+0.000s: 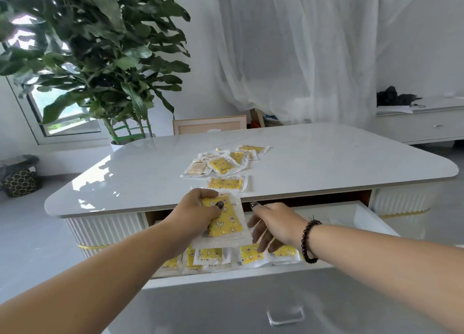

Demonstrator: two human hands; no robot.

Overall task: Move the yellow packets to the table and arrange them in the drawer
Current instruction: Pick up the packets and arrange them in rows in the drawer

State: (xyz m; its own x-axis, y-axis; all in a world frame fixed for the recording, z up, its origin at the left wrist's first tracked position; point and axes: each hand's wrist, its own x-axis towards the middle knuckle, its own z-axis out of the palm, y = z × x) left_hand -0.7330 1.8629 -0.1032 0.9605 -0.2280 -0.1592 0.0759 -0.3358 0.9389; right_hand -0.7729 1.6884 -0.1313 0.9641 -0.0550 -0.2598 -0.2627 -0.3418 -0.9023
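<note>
Drawer (361,214): I see it pulled open under the table's near edge, clear handle (285,314) on its front panel. Inside, yellow packets in drawer (211,256) lie flat along the front wall, side by side, some overlapping; exact count I cannot tell, arms cover part.

Table (326,158): glossy white top, rounded corners. A loose pile of packets (223,160) sits near the middle; one single packet (226,183) lies apart, close to the near edge, long axis running along that edge.

Held packet (227,224): above the drawer's left half, just off the table's near edge. Long axis runs from table edge toward me, slightly tilted; printed yellow face up.

Left hand (198,208): grips the held packet at its far end, thumb on top, fingers curled beneath.

Right hand (272,223): over the drawer's middle, fingers spread and pointing down toward the packets below; whether the tips touch them I cannot tell. Dark bead bracelet (310,241) on that wrist.

Surroundings: leafy potted plant (100,57) beyond the table's far left corner, sheer curtain (301,45) behind, low white cabinet (421,123) at right.
</note>
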